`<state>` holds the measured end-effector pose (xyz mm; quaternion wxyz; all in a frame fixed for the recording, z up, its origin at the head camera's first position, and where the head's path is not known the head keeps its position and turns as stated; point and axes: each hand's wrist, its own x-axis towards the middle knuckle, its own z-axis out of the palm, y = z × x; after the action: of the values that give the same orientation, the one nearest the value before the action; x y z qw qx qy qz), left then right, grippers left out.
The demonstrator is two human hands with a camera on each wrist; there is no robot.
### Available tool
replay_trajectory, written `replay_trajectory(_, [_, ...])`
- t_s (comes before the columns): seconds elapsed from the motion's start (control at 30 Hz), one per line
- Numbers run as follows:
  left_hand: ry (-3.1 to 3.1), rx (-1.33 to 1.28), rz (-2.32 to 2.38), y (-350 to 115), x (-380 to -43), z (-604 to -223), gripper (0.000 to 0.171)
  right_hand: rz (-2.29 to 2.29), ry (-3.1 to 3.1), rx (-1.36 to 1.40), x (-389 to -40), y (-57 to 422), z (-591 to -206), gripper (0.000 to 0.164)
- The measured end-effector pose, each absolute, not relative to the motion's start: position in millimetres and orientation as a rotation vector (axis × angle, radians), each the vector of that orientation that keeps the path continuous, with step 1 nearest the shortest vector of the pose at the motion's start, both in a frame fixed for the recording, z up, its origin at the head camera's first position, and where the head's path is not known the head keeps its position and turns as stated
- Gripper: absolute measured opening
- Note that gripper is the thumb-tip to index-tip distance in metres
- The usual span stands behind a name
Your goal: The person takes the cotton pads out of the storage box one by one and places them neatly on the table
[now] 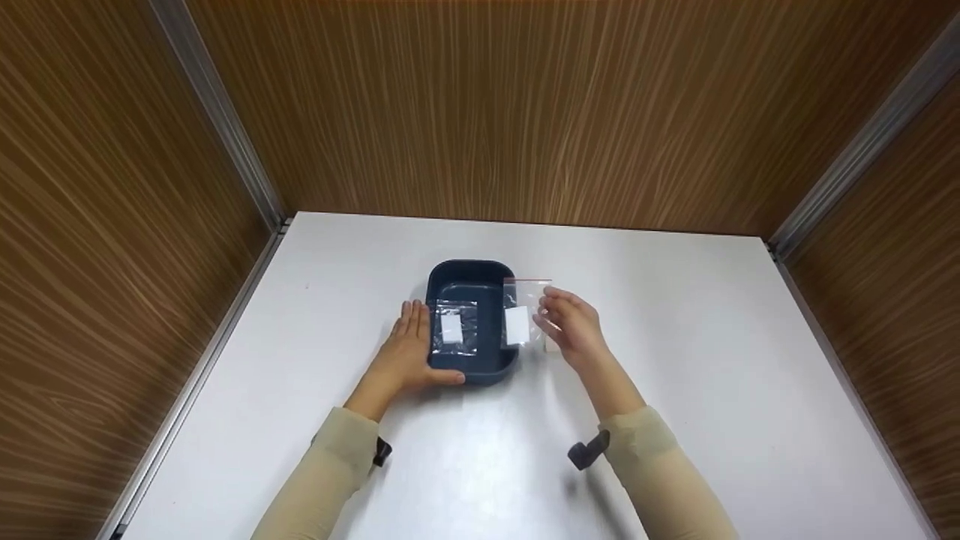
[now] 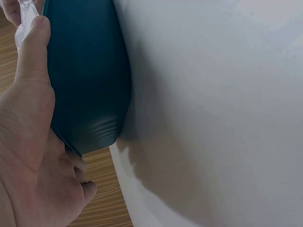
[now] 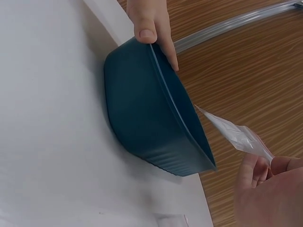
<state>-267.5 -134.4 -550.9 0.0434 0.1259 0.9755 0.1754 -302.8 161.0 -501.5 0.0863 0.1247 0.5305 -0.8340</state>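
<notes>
A dark blue plastic bin (image 1: 491, 367) stands on the white table. My left hand (image 1: 409, 356) rests along its left rim with fingers straight and thumb stretched over the near rim. My right hand (image 1: 574, 322) pinches a clear zip bag (image 1: 517, 325) by its edge; the bag has a red strip and a white card inside, and overlaps the bin's right rim. In the right wrist view this zip bag (image 3: 239, 136) hangs tilted beside the bin's opening. A second clear bag (image 1: 451, 328) with a smaller white card shows at the bin's left side, next to my left fingers.
Partly hidden below my right hand, another small clear bag (image 3: 173, 221) lies on the table (image 1: 675, 375). Wood-patterned panels (image 1: 487, 112) rise behind and on both sides, with metal rails (image 1: 217, 112) at the corners.
</notes>
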Motion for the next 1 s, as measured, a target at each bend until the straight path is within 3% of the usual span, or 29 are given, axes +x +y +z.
replay_trajectory(0.6, [2.976, 0.397, 0.52, -135, -268, -549, 0.153, -2.519, 1.546, 0.395, -301, 200, -498, 0.035])
replay_trajectory(1.0, [2.981, 0.39, 0.557, -134, -267, -550, 0.152, -2.515, 1.58, 0.446, -303, 229, -497, 0.023])
